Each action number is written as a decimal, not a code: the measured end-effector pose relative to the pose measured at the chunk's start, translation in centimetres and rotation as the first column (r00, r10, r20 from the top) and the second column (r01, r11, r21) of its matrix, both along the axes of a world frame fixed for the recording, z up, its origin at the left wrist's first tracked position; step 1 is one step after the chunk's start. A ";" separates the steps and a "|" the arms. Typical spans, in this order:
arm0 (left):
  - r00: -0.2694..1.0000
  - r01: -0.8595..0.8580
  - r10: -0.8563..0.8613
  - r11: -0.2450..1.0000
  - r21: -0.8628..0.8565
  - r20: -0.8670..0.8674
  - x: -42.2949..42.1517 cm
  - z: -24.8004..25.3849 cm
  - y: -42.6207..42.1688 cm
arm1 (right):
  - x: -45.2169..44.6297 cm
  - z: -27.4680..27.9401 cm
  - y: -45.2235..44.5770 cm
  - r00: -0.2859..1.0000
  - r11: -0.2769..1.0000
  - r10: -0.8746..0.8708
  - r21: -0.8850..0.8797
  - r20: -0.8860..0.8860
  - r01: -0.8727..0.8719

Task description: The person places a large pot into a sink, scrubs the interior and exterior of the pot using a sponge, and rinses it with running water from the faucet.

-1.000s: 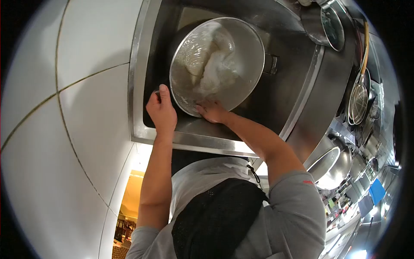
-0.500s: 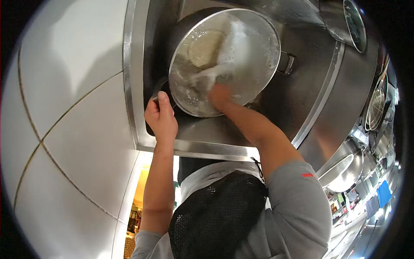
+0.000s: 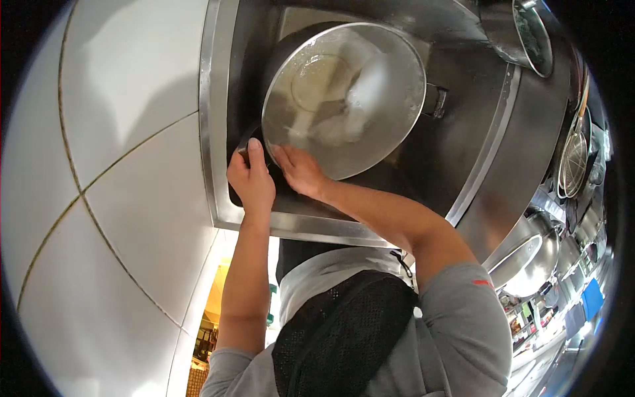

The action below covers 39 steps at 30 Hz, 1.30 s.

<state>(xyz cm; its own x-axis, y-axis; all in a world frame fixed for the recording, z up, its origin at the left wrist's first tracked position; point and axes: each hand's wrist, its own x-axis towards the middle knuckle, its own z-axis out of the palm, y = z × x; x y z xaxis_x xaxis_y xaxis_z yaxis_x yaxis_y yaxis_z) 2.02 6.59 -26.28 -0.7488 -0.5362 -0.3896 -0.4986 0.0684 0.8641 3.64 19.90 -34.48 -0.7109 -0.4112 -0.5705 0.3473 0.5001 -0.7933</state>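
A large round metal pot [image 3: 370,142] sits tilted in the steel sink [image 3: 324,228], with cloudy water and whitish foam inside. My left hand [image 3: 253,175] is wrapped round the dark loop handle [image 3: 246,142] at the pot's left side. At the pot's near left rim lies my right hand [image 3: 301,170], its fingers stretched over the rim against the inner wall. A second handle [image 3: 436,101] sticks out on the pot's right side.
White tiles [image 3: 132,218] cover the wall at the left. Another metal pot [image 3: 522,36] stands beyond the sink at the upper right. Farther right are a wire strainer [image 3: 573,162] and metal bowls [image 3: 526,264].
My right hand has moved from inside the pot leftward to its near left rim. The water has settled somewhat and looks less foamy. My left hand stays at the handle.
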 end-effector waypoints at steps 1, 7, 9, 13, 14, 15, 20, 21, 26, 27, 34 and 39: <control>1.000 0.020 -0.020 0.999 -0.031 0.001 0.2 0.1 -0.2 | 0.6 -0.5 0.7 0.997 0.997 0.072 -0.023 0.011 -0.072; 0.999 -0.041 0.039 0.995 0.092 0.025 0.1 0.5 0.3 | -4.1 -11.7 18.9 0.542 0.285 0.818 0.683 0.192 -0.672; 0.999 -0.054 0.052 0.989 0.137 0.016 0.3 0.2 0.2 | -9.1 -9.5 19.3 0.610 0.234 0.784 0.859 0.111 -0.456; 0.998 -0.031 0.040 0.988 0.149 -0.053 0.2 -0.5 0.4 | -4.1 -15.1 16.7 0.706 0.328 0.689 0.939 -0.163 -0.103; 0.998 -0.034 0.040 0.989 0.145 -0.041 0.5 -0.4 0.3 | -1.3 -14.9 13.5 0.821 0.367 0.563 0.918 -0.092 -0.149; 0.998 -0.031 0.037 0.989 0.142 -0.043 0.4 -0.4 0.3 | 2.6 -17.1 9.9 0.899 0.463 0.437 0.852 0.021 -0.245; 0.998 -0.042 0.043 0.999 0.035 -0.045 0.0 -0.4 0.5 | -1.7 -3.3 -5.0 0.852 0.885 -0.213 -0.274 0.478 0.375; 0.997 -0.034 0.038 0.998 0.061 -0.065 0.2 -0.6 0.3 | -1.0 -2.9 -4.3 0.856 0.887 -0.207 -0.280 0.473 0.368; 0.999 -0.017 0.016 0.999 0.052 0.030 0.4 -0.3 0.0 | -1.5 -1.1 5.7 0.792 0.723 0.528 0.325 0.308 -0.609; 1.000 -0.017 0.015 0.998 0.054 0.024 -0.1 -0.4 0.1 | -2.1 -1.1 4.5 0.794 0.723 0.527 0.331 0.304 -0.607; 1.000 -0.006 0.007 0.997 0.079 -0.010 0.2 -0.2 -0.1 | 1.4 -3.4 4.5 0.941 0.937 0.336 0.085 0.035 -0.338; 0.999 -0.035 0.037 0.990 0.135 -0.013 0.4 0.4 0.4 | -3.9 -12.4 21.4 0.660 0.484 0.731 0.814 -0.175 -0.320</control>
<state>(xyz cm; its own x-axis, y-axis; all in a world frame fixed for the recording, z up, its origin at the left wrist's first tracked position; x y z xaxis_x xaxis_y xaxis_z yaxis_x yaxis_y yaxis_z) 2.42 7.01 -25.93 -0.7368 -0.5063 -0.4481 -0.4847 -0.0665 0.8721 -0.23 41.26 -46.93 -0.7252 -0.4444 -0.5260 -0.4704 0.8775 -0.0928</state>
